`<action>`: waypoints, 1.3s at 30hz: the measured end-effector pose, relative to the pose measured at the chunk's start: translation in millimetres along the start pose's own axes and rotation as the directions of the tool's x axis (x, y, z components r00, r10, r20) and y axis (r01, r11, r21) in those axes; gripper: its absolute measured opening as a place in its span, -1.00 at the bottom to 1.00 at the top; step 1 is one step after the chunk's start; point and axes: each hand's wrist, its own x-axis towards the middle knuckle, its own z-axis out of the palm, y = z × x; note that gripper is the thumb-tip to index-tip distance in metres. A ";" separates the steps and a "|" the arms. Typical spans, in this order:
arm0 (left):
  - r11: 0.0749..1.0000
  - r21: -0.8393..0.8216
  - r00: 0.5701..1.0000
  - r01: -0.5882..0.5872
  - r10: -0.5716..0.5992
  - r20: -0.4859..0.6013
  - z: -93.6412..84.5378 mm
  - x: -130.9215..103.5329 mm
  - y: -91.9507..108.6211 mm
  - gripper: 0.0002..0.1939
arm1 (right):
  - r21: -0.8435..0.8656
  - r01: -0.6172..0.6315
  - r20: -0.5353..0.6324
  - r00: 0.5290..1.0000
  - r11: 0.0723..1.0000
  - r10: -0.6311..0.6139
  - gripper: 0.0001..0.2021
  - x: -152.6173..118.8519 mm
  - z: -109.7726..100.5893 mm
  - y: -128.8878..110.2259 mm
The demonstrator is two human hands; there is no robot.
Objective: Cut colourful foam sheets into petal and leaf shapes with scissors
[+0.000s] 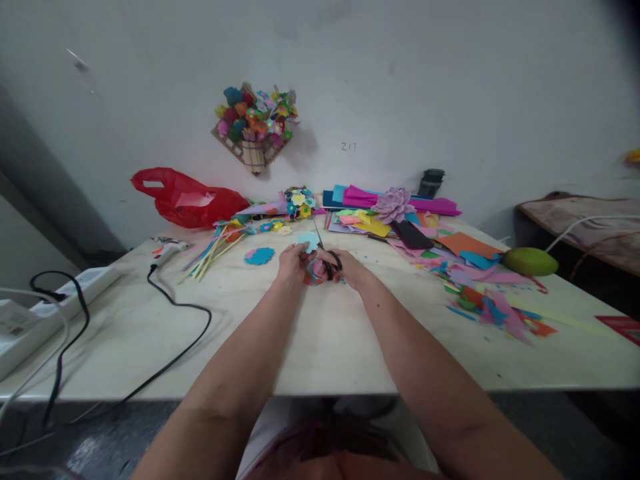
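Your two bare arms reach forward over a pale table, with your hands meeting near its middle. Your left hand has its fingertips closed on a pale blue paper piece; the hand hides the lower part, so you cannot read its full outline. Your right hand has its fingers wrapped around the black handles of a pair of scissors. The thin blades point away from you, beside the paper; whether they touch it is too small to tell. Under your hands lies something pink and orange, mostly covered and hard to make out.

To the left, near your left hand, is a blue scalloped shape, with a pink bit showing at its edge. Farther left, a white glue gun trails a black cord that drops out of sight over the table's front edge. A white power strip is cut off by the left border. At the far right, a red item is also cropped, its identity unclear.
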 end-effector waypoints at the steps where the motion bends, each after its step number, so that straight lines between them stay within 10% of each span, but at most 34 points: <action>1: 1.000 -0.007 1.000 -0.004 0.004 -0.008 1.1 -0.9 -0.2 -0.84 | 0.001 -0.004 -0.007 1.000 1.000 0.004 -0.62 0.1 0.7 0.1; 39: 1.000 0.030 0.997 0.008 -0.005 -0.082 11.3 -10.6 -7.9 -0.79 | 0.029 0.008 -0.094 0.996 1.000 -0.005 -0.56 1.0 17.0 -2.1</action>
